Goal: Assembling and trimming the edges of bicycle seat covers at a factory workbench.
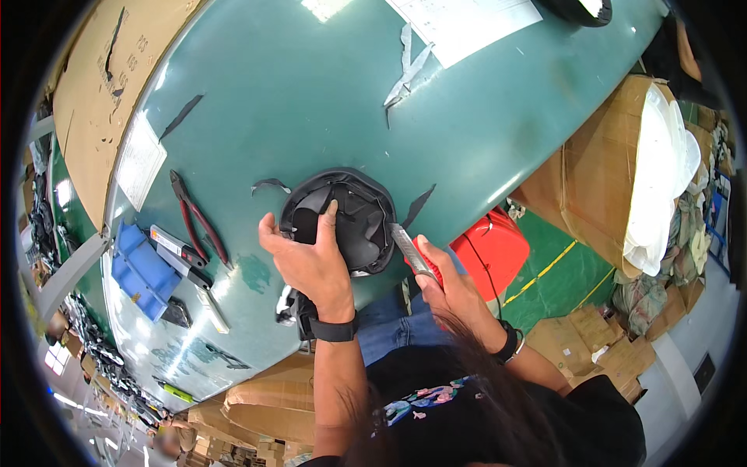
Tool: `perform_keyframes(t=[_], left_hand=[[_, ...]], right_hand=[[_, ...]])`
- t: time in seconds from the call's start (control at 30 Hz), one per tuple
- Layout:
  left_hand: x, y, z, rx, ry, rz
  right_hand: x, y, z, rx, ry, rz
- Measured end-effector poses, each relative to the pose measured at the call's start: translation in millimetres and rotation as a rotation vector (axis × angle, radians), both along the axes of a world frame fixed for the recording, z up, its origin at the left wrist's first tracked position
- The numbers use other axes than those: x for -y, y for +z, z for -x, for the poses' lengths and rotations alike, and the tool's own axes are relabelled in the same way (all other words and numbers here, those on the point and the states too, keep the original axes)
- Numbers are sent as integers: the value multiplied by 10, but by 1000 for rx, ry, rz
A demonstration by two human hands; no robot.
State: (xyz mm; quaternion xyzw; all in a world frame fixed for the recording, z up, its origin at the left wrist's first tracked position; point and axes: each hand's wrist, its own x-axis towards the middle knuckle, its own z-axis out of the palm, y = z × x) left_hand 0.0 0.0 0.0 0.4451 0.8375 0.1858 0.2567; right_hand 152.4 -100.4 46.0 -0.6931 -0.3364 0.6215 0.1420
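Left hand (315, 268) fingers grip a black round hollow shell (362, 233), thumb inside; right hand (451, 288) fingers wrap a red-handled utility knife (412, 253), metal blade at shell's rim. Thin dark scrap strip (421, 203) beyond right fingers; red-handled pliers (189, 214), blue plastic bin (140, 268) left of left fingers, on glossy green bench (257, 132).

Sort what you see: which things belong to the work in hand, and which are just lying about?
In the work:
- black padded shell, under the left hand
- cutter knife, in the right hand

Apparently lying about:
- pliers
- blue box
- white paper
- dark strips, perhaps offcuts
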Motion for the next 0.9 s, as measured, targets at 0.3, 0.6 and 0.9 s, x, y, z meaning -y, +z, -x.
perform_keyframes(t=[0.3,0.6,0.9], left_hand=[[140,237,373,614,-64,20],[542,298,52,364,25,-73],[693,442,-12,236,-114,-121]], right_hand=[[39,-242,-186,60,109,-476],[299,134,77,-159,-256,54],[-432,-329,60,124,-247,-819]])
